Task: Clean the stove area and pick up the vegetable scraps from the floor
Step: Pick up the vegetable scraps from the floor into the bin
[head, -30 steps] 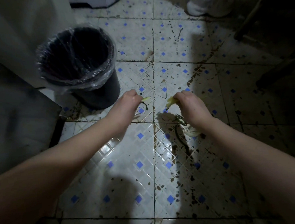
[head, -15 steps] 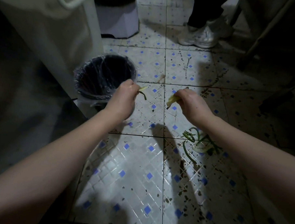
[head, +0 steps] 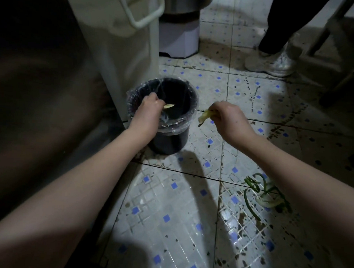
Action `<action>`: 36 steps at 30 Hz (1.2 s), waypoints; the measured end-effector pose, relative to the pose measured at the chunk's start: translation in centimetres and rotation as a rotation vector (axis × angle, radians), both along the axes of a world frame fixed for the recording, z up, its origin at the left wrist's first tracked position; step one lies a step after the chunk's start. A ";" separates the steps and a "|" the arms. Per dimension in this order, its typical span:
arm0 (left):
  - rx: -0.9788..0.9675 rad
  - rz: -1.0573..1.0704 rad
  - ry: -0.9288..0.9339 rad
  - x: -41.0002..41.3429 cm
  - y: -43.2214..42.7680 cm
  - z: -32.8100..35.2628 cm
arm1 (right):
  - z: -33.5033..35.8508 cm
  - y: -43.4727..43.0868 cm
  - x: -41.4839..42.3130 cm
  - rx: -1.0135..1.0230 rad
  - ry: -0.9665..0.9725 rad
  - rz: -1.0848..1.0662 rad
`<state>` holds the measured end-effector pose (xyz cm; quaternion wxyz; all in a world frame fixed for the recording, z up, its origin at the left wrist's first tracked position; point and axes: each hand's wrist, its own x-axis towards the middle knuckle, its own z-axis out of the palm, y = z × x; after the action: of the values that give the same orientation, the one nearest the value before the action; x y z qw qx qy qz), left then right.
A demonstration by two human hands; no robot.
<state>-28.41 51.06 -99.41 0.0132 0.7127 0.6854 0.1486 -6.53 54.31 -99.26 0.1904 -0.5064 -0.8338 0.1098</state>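
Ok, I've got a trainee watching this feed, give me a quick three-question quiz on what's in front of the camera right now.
1. True or false: the left hand holds its pale scrap over the open mouth of the lined black bin.
2. Where is the right hand with its yellowish peel? A) above the bin, B) above the floor beside the bin, C) resting on the tiles.
3. What is left lying on the tiled floor under the right forearm?

Key:
1. True.
2. B.
3. A tangle of green vegetable strips with a pale peel among them.
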 end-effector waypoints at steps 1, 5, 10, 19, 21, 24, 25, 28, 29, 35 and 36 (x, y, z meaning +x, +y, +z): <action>-0.018 0.008 0.011 -0.1 0.0 -0.2 | 0.0 0.1 -0.6 0.002 0.008 0.010; -0.125 0.031 0.051 -0.1 -0.6 -0.8 | 0.3 0.7 -2.6 0.039 0.061 0.039; -0.165 0.049 0.207 -0.5 -1.1 -1.2 | 0.6 2.3 -4.6 0.055 0.102 0.016; -0.072 0.110 0.185 -1.7 -1.9 -0.9 | 0.4 2.8 -8.7 0.026 0.124 0.058; -0.065 0.105 0.152 -1.8 -2.0 -0.6 | 0.1 2.9 -9.2 -0.014 0.093 0.051; -0.070 0.104 0.120 -1.7 -2.1 -0.3 | -0.4 3.0 -9.0 -0.049 0.064 0.047; -0.072 0.105 0.112 -1.6 -2.1 -0.3 | -0.6 3.1 -8.8 -0.053 0.063 0.047; -0.081 0.110 0.103 -1.4 -2.1 -0.4 | -0.8 3.3 -8.0 -0.053 0.071 0.033; -0.082 0.111 0.109 -1.3 -2.0 -0.4 | -0.8 3.4 -7.8 -0.042 0.073 0.028; -0.057 0.110 0.181 0.4 -1.7 -0.4 | -0.9 2.7 -5.3 0.089 0.005 0.005; -0.050 0.104 0.183 0.9 -1.6 -0.4 | -1.0 2.5 -4.6 0.108 -0.030 -0.001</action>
<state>-27.55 49.47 -99.76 -0.0392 0.6863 0.7232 0.0664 -11.12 56.80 -100.29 0.2049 -0.4973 -0.8411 0.0568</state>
